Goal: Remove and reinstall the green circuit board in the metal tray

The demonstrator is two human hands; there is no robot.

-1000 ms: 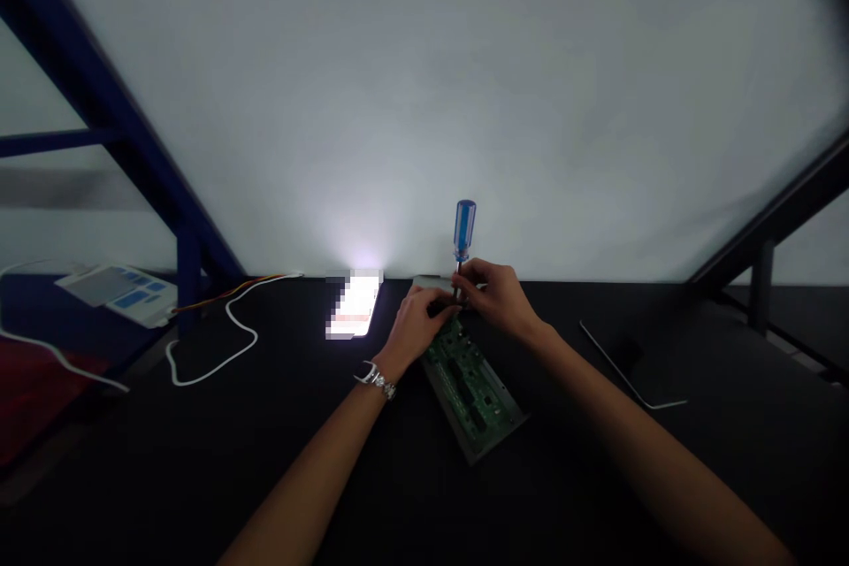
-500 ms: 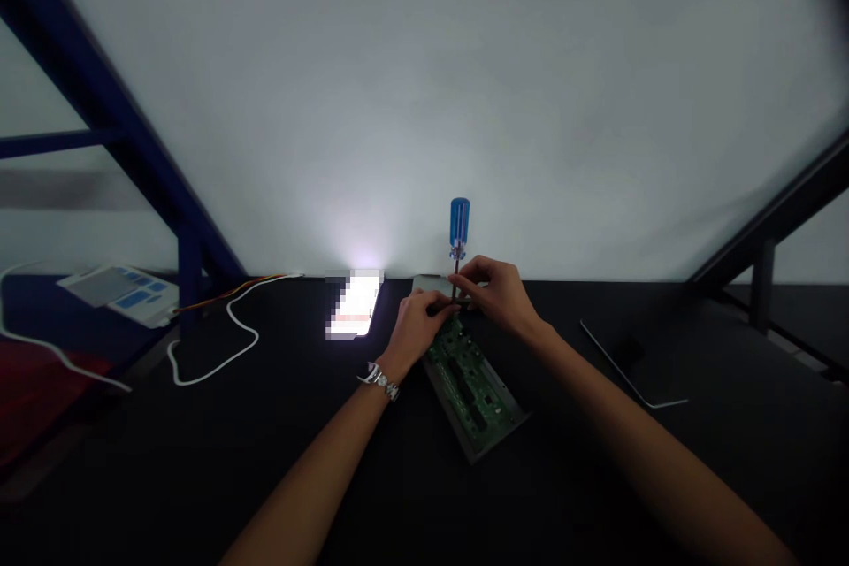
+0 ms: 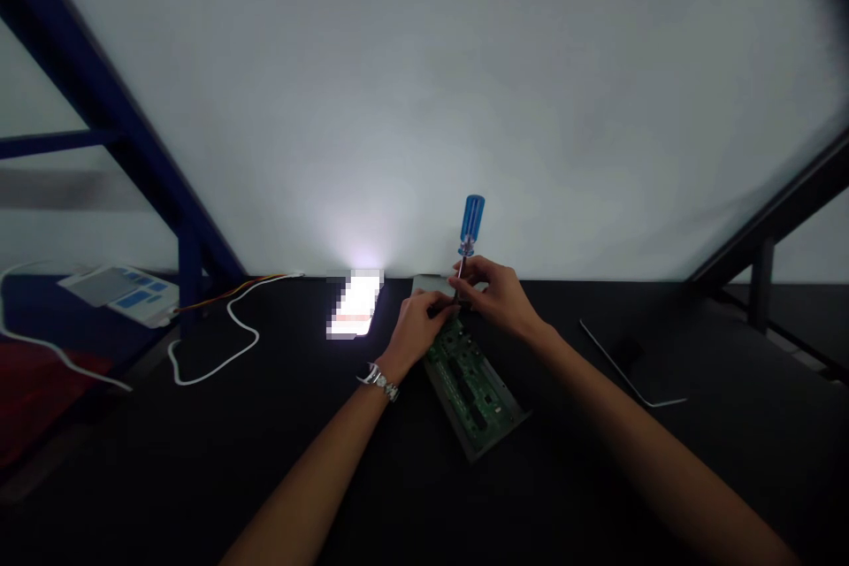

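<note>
At frame centre, the right hand (image 3: 494,292) pinches a screwdriver (image 3: 467,242) by its shaft, blue handle (image 3: 472,217) above the grip; the circuit board (image 3: 478,392) lies below, beside the left hand (image 3: 416,325), whose hold cannot be told.

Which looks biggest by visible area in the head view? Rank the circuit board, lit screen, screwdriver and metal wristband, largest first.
1. Circuit board
2. Lit screen
3. Screwdriver and metal wristband: too close to rank surely, as the shaft's lower end is hidden.
</note>
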